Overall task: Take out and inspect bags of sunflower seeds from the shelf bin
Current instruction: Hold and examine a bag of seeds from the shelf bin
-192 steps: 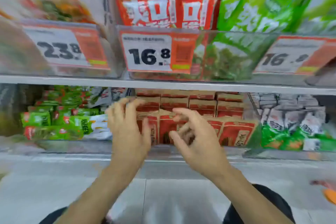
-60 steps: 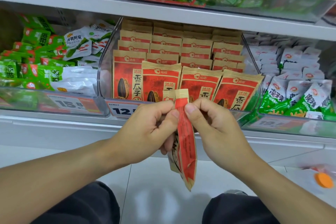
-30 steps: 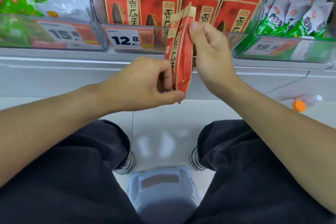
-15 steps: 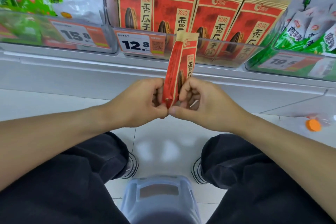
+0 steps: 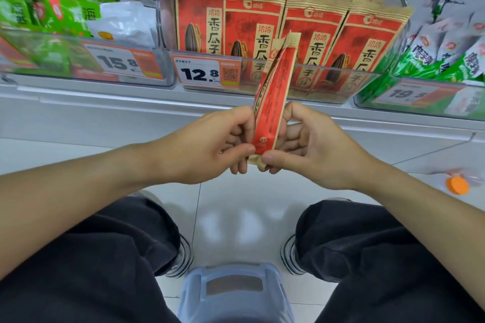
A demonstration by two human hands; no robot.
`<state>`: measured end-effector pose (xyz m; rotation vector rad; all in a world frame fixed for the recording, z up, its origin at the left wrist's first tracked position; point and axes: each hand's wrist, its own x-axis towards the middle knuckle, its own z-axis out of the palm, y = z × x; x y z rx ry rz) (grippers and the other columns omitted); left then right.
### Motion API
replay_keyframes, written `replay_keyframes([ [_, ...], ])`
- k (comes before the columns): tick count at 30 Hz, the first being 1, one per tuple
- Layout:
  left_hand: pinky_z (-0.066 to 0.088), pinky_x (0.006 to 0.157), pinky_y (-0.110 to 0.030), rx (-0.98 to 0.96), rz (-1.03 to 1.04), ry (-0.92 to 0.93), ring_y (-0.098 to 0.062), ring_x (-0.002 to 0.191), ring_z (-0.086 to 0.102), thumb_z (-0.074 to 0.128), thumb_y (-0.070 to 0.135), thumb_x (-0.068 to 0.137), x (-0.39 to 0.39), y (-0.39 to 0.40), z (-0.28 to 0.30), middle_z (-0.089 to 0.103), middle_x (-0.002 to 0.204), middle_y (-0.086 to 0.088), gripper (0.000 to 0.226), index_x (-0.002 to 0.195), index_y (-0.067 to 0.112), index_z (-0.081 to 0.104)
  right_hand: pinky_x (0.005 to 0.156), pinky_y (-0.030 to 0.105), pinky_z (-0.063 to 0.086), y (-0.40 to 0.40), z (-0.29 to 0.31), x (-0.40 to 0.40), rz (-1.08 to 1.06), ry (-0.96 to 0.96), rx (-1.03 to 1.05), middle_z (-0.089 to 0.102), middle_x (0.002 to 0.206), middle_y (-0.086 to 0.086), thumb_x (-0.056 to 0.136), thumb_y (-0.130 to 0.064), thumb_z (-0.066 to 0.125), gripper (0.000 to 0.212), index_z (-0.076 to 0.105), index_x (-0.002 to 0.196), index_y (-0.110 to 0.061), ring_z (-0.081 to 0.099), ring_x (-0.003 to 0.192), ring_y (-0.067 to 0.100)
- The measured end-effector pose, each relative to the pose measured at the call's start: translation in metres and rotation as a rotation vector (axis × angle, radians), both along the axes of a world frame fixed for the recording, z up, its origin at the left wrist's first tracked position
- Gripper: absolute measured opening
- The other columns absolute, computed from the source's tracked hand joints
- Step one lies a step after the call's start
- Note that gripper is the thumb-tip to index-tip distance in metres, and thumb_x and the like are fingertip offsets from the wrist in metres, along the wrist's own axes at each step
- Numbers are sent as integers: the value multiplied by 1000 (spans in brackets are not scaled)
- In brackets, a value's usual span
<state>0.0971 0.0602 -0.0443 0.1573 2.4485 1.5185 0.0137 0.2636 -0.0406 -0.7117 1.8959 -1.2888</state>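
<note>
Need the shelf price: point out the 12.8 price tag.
Centre-left in the head view: the 12.8 price tag sits on the sunflower seed bin's front, right of the 15.8 tag.

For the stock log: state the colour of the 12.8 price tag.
White price tag with black digits, orange right end; head view.

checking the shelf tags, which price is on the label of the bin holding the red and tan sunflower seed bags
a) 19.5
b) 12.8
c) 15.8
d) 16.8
b: the price tag clipped to the front of the clear bin that holds the red and tan sunflower seed bags reads 12.8.
</note>
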Motion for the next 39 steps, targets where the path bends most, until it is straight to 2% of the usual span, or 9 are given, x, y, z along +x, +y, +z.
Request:
replay_keyframes([
  [5, 62, 72, -47, 150, -7, -45, -25, 72, 72, 60, -1, 96, 0, -1, 0, 69, 79, -11, 14, 91, 7, 50, 75, 53, 61, 2, 3, 0, 20, 21, -40, 75, 87, 19, 79, -15, 75, 38, 43, 98, -7, 74, 80, 37],
  [9, 60, 64, -42, 268, 49, -119, -33, 71, 71, 71, 36, 90, 0, -2, -1, 69, 82, -17, 45, 97, -4, 53, 79, 55, 58, 3, 2, 1, 94, 72, -32, 75, 90, 16, 84, -5, 78, 39, 42, 100, -6, 75, 82, 31],
  [13, 53, 51, -29, -39, 82, 14, -18, 63, 69, 59, 57, 92, -3, -1, -1, 69, 74, 0, 45, 96, 12, 58, 80, 45, 58, 2, 3, 0, 176, 155, -10, 74, 96, 4, 88, -15, 78, 35, 46, 102, -13, 73, 92, 24],
  [19, 44, 53, -20, -247, 43, 187, -9, 59, 59, 54, 32, 97, -4, 0, 3, 59, 64, 11, 18, 80, 30, 49, 76, 38, 57, 0, 1, -24, -86, 345, 118, 71, 90, -10, 89, -31, 75, 16, 65, 94, -20, 68, 85, 7],
  [24, 59, 57, -40, 96, 37, 7, -27, 59, 69, 55, 29, 98, -3, -4, 5, 66, 69, -9, 26, 80, 11, 47, 95, 48, 58, -3, 2, -33, -182, -302, -61, 69, 127, 7, 80, -34, 71, 62, 51, 135, -13, 70, 113, 21],
  [28, 61, 76, -50, 149, 194, -107, -27, 78, 73, 65, 22, 97, -5, -8, -1, 73, 92, -6, 17, 109, 14, 56, 78, 45, 63, -3, 5, -32, -261, -177, -75, 74, 116, 9, 85, -27, 70, 43, 59, 124, -13, 75, 99, 26],
  [31, 54, 94, -55, 107, 235, -65, -26, 95, 72, 54, 0, 99, -10, -10, 0, 69, 120, 13, 65, 147, 40, 36, 62, 44, 63, -2, 8, -27, -269, -29, -26, 74, 104, 16, 93, -23, 68, 20, 62, 110, -14, 77, 85, 26],
  [35, 55, 91, -56, 110, 128, -21, -44, 97, 66, 40, -15, 93, -10, -4, 2, 62, 135, 19, 95, 152, 58, 20, 56, 35, 62, -5, 17, -8, -241, 14, -174, 73, 103, 9, 97, -30, 55, 24, 64, 115, -17, 77, 83, 21],
  [39, 54, 88, -31, 377, 44, -160, -12, 124, 60, 58, -2, 80, -8, -1, 8, 59, 137, 17, 92, 146, 57, 30, 58, 36, 61, -5, 17, -5, -284, 74, -221, 72, 101, 5, 93, -40, 66, 19, 65, 105, -25, 73, 87, 23],
])
